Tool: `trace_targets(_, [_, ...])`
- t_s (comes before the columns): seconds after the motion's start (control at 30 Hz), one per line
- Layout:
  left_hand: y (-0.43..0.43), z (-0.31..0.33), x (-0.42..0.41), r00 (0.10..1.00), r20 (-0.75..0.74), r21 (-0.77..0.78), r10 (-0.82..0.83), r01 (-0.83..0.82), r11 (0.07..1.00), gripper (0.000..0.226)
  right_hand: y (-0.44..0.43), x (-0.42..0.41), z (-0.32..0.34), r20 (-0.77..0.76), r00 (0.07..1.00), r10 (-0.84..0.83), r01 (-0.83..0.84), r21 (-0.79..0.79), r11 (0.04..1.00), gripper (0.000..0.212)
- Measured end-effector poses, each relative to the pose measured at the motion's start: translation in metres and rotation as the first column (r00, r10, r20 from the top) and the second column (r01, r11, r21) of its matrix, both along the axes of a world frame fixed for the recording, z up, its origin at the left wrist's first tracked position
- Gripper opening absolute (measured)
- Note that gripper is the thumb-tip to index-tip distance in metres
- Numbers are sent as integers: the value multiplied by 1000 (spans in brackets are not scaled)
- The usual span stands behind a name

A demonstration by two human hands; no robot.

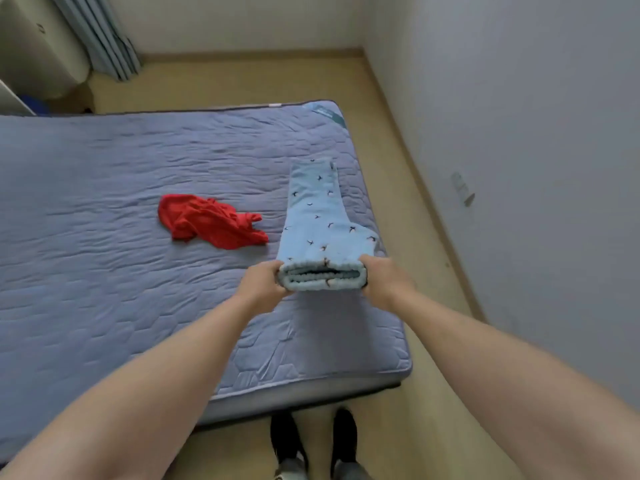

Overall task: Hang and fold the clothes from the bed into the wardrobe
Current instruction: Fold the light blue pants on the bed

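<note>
Both hands grip blue garment — on bed.

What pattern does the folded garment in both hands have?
Light blue garment with small dark bird-like marks; head view.

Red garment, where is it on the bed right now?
In the head view, the red garment lies crumpled on the mattress, just left of the blue patterned garment.

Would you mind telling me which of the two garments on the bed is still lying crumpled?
The red garment, bunched loose mid-mattress. The light blue patterned garment is folded long, its near end held by the left hand and right hand.
</note>
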State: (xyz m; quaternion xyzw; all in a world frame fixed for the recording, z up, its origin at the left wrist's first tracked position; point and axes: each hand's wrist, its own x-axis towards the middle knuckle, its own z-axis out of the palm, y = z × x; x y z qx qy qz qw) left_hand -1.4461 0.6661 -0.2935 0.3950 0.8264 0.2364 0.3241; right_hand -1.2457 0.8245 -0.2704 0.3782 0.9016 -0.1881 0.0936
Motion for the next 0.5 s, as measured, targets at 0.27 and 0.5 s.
trace_targets(0.27, [-88,-60,80,986,69,-257,-152,165,952,19,-81,74,-57,272,953,136,-109,-113,988,10])
trace_targets(0.5, [-167,-54,165,990,97,-267,-98,121,956,18,-149,155,-48,269,939,214,-166,-188,968,14])
